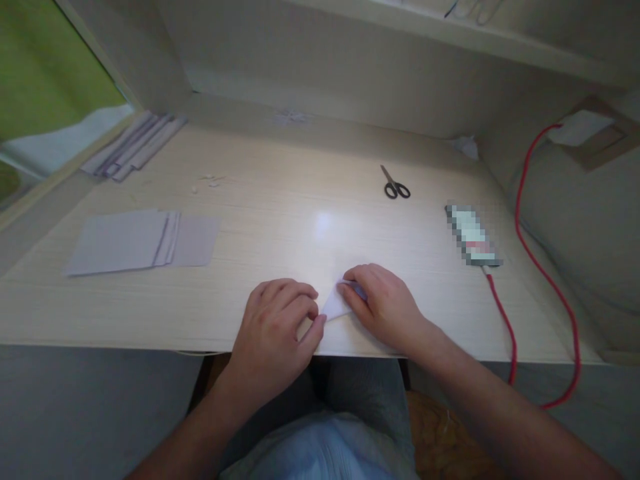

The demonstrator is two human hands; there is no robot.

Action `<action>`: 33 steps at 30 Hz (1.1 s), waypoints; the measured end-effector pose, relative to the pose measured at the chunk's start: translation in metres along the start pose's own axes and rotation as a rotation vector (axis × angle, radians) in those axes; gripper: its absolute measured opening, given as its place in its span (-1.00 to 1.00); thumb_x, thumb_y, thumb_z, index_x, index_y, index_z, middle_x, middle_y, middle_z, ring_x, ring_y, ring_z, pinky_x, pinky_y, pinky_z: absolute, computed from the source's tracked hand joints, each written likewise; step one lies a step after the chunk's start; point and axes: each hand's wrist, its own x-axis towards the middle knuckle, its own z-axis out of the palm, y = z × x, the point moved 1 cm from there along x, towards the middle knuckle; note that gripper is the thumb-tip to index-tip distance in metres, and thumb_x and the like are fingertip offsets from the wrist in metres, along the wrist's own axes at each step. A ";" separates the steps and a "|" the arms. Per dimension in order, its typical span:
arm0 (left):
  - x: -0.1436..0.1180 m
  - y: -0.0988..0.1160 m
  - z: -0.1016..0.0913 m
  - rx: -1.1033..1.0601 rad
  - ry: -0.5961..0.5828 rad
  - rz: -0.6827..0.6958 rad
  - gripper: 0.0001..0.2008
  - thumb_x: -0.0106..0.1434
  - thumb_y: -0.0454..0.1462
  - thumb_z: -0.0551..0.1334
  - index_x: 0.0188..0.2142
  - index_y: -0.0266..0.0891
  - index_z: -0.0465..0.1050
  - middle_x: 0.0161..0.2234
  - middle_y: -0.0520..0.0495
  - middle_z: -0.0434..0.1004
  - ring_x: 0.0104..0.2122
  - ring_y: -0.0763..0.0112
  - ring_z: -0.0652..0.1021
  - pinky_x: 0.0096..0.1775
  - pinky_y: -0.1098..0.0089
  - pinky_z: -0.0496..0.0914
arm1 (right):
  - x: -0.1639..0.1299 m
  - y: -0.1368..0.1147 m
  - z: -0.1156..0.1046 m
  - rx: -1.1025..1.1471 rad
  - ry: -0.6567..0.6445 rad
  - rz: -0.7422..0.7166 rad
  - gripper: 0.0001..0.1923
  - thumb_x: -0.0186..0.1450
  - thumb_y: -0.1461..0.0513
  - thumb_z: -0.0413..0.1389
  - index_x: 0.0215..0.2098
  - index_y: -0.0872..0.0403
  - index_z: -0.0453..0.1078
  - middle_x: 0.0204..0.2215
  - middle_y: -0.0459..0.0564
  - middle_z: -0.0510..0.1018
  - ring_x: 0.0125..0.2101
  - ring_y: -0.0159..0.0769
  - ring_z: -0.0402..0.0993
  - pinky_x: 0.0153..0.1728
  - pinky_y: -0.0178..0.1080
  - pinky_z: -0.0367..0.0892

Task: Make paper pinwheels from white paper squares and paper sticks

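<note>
A small folded piece of white paper [336, 305] lies near the front edge of the desk, its visible part coming to a point on the left. My right hand [383, 300] grips it from the right, thumb and fingers closed over the far side and hiding much of the sheet. At the paper's left tip is my left hand [285, 323], with its fingers curled and the thumb tip touching that corner. Whether the left fingers pinch the tip or only press on it is hard to make out.
Left on the desk [280, 233] lie stacked white sheets [120, 240], with paper strips [137, 143] behind and small scraps [213, 181]. Black-handled scissors [395, 185] rest toward the back. On the right, a phone [473, 235] connects to a red cable [520, 220]. A cut-paper shape [290, 117] lies by the back wall.
</note>
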 end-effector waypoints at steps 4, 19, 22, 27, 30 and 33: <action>0.000 0.000 0.000 -0.002 -0.013 -0.001 -0.93 0.29 -0.31 0.32 -0.34 -0.14 0.47 -0.11 -0.03 0.64 -0.03 0.13 0.53 0.04 0.03 0.33 | 0.000 0.000 0.001 0.018 -0.003 -0.001 -0.84 0.48 0.19 0.06 -0.20 0.07 0.44 -0.29 0.07 0.59 -0.25 -0.14 0.48 -0.19 -0.15 0.30; -0.002 -0.005 -0.001 0.020 -0.051 0.057 -0.79 0.35 -0.30 0.26 -0.09 0.00 0.60 -0.04 -0.04 0.61 0.00 0.12 0.51 0.05 0.02 0.34 | -0.001 -0.002 0.003 -0.021 0.019 0.012 -0.80 0.50 0.17 0.02 -0.18 0.08 0.44 -0.30 0.09 0.59 -0.25 -0.12 0.47 -0.19 -0.13 0.30; -0.002 -0.005 -0.001 0.026 -0.060 0.062 -0.79 0.36 -0.29 0.25 -0.08 0.00 0.61 -0.02 -0.05 0.61 0.01 0.10 0.50 0.07 0.00 0.33 | -0.001 -0.002 0.005 -0.015 0.050 0.026 -0.80 0.49 0.18 0.02 -0.21 0.07 0.43 -0.30 0.09 0.60 -0.25 -0.13 0.48 -0.18 -0.13 0.30; -0.001 -0.004 -0.001 0.031 -0.084 0.081 -0.78 0.36 -0.30 0.25 -0.06 -0.02 0.60 -0.01 -0.02 0.62 0.02 0.12 0.50 0.08 0.01 0.32 | -0.002 -0.004 0.007 -0.017 0.106 0.047 -0.83 0.47 0.19 0.05 -0.24 0.08 0.42 -0.32 0.09 0.60 -0.27 -0.13 0.48 -0.19 -0.13 0.30; -0.001 -0.004 -0.002 0.027 -0.086 0.083 -0.78 0.37 -0.30 0.24 -0.06 -0.03 0.60 -0.01 -0.01 0.62 0.03 0.12 0.50 0.09 0.01 0.32 | -0.003 -0.004 0.007 -0.003 0.127 0.056 -0.83 0.47 0.20 0.05 -0.24 0.08 0.42 -0.31 0.08 0.59 -0.26 -0.14 0.48 -0.19 -0.13 0.31; -0.001 -0.004 -0.002 0.026 -0.082 0.087 -0.78 0.37 -0.30 0.25 -0.06 -0.02 0.61 -0.01 -0.02 0.63 0.02 0.12 0.50 0.08 0.00 0.32 | -0.003 -0.004 0.007 0.011 0.126 0.063 -0.83 0.48 0.21 0.04 -0.25 0.07 0.42 -0.30 0.08 0.59 -0.25 -0.15 0.48 -0.18 -0.14 0.32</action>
